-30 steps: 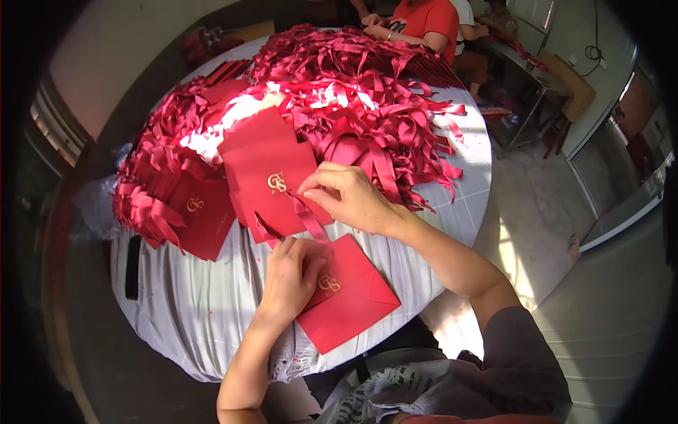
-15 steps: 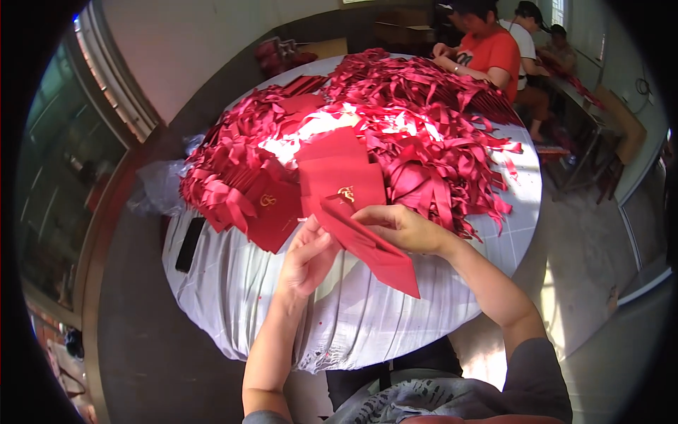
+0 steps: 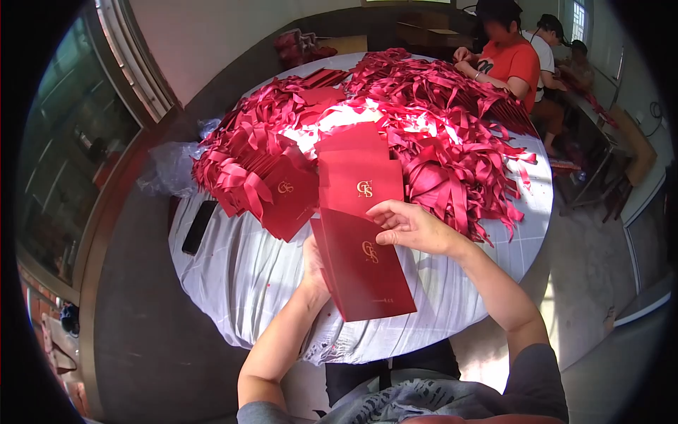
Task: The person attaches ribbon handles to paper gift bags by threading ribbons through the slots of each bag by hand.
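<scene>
A flat red paper bag (image 3: 364,283) with a gold emblem stands tilted over the near half of the table. My left hand (image 3: 315,265) grips it at its left edge, with most fingers hidden behind the paper. At the upper right edge of that bag is my right hand (image 3: 417,227), its fingers apart and slightly bent, apparently holding nothing. Just beyond, more flat red bags (image 3: 360,169) lie stacked, and one bears the same gold emblem. Left of these, a leaning row of finished-looking red bags (image 3: 286,201) carries loops of red ribbon (image 3: 240,177).
A large heap of red ribbons (image 3: 438,92) covers the far side of the round, white-clothed table (image 3: 233,283). A black phone (image 3: 200,227) and a clear plastic bag (image 3: 169,169) are at the left. A co-worker in a red shirt (image 3: 512,60) works at the far right; others sit behind.
The held bag has turned from edge-on to showing its broad emblem face. My right hand has come off its top edge, fingers spreading; my left hand has moved slightly right, behind it.
</scene>
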`<control>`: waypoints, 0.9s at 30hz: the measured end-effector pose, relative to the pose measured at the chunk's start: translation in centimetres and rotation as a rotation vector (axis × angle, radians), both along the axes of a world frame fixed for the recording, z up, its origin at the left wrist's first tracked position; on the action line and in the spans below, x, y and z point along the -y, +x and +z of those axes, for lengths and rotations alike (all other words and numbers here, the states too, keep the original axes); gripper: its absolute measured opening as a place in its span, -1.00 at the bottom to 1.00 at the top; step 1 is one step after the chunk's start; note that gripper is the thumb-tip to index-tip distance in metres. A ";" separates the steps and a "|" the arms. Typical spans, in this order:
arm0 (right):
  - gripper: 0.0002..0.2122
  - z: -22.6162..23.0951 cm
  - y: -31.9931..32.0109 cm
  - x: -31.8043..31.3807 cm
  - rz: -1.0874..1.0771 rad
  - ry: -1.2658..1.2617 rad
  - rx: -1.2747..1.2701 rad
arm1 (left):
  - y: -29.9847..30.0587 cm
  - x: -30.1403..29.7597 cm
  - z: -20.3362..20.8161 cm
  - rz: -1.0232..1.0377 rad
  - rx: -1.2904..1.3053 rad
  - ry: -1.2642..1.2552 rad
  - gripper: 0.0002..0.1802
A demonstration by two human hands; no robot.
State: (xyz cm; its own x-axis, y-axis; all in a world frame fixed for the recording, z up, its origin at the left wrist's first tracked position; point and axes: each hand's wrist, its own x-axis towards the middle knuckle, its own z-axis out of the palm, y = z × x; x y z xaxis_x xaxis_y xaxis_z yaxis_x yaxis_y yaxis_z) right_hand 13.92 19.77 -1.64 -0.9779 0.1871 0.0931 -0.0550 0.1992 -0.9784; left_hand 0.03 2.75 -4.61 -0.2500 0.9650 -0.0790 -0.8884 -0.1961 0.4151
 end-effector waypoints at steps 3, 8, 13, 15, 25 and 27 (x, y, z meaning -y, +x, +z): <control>-0.61 -0.2 0.1 -0.3 -0.036 0.012 -0.003 | 0.9 -0.9 -1.0 0.184 -0.039 0.114 -0.68; -0.69 -0.2 0.3 -0.5 -0.020 -0.053 -0.120 | 0.0 -1.8 -1.2 0.097 -0.533 0.330 -0.65; -0.77 1.3 0.8 0.9 -0.038 0.270 -0.114 | -0.2 -1.2 -1.1 0.050 -0.459 0.230 -0.73; -0.81 1.5 0.9 1.3 -0.051 0.271 -0.111 | 0.4 -1.1 -0.4 0.099 -0.485 0.180 -0.75; -0.87 4.7 3.3 0.1 -0.330 0.596 -0.339 | -0.4 0.2 5.4 1.010 -1.343 -0.090 -0.87; -0.87 5.0 3.4 1.1 -0.356 0.704 -0.405 | 1.0 1.1 7.0 1.027 -1.888 -0.058 -0.75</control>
